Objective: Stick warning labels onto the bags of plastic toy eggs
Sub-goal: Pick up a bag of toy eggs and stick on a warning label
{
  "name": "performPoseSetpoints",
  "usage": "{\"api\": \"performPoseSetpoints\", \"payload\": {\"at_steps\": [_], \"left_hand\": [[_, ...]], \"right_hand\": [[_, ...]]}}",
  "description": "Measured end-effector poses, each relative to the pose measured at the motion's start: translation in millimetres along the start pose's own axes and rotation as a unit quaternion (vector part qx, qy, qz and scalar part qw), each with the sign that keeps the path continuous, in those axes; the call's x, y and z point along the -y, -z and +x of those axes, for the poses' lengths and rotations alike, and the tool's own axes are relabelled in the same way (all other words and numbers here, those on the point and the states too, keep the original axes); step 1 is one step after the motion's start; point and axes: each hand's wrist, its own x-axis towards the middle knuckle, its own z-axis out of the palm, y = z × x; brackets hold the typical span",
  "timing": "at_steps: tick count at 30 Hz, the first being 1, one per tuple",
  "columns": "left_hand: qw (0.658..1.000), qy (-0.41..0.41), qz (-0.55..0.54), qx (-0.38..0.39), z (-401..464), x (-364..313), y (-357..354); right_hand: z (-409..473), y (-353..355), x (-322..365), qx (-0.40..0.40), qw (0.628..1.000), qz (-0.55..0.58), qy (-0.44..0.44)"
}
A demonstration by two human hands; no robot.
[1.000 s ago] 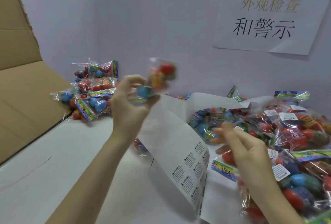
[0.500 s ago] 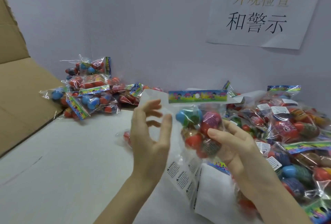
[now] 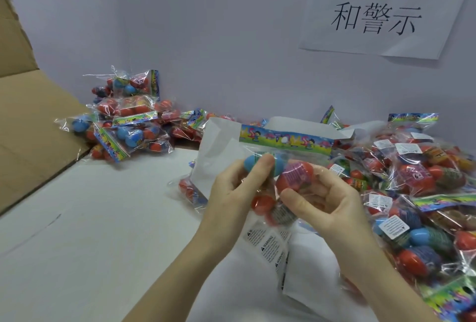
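Vs half a sec ago, the left hand [image 3: 238, 192] has closed in from its open, spread pose & now grips the bag of eggs [image 3: 286, 164], thumb pressed on the blue egg [image 3: 253, 163]. The right hand [image 3: 327, 203] still holds the bag's right side, fingers curled round it, thumb on the lower red egg. Bag is held mid-air w/ header card up, over the label sheet [image 3: 268, 241] on the table [image 3: 90, 231], between the left pile [image 3: 123, 120] & the labelled pile [image 3: 417, 187] at right.
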Motion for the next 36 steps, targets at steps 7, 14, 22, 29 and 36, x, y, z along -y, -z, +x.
{"api": "performPoseSetpoints", "payload": {"at_steps": [7,14,22,29,36], "left_hand": [[0.998,-0.023,0.009,-0.051,-0.8,-0.7,-0.3],[0.999,0.010,0.027,-0.027,-0.7,4.5,-4.1],[0.998,0.048,0.005,0.043,1.0,7.3,1.0],[0.998,0.031,-0.049,0.031,0.2,2.2,2.6],[0.998,0.007,-0.032,0.045,0.5,3.3,4.7]], "right_hand": [[-1.4,2.4,1.0,0.005,1.000,0.010,-0.004],[-0.4,0.6,-0.2,-0.016,1.000,0.024,0.002],[4.9,10.8,-0.2,-0.030,0.990,0.128,-0.043],[3.6,8.9,3.1,0.051,0.992,0.096,-0.062],[1.5,-1.0,-1.2,0.041,0.992,0.090,-0.082]]}}
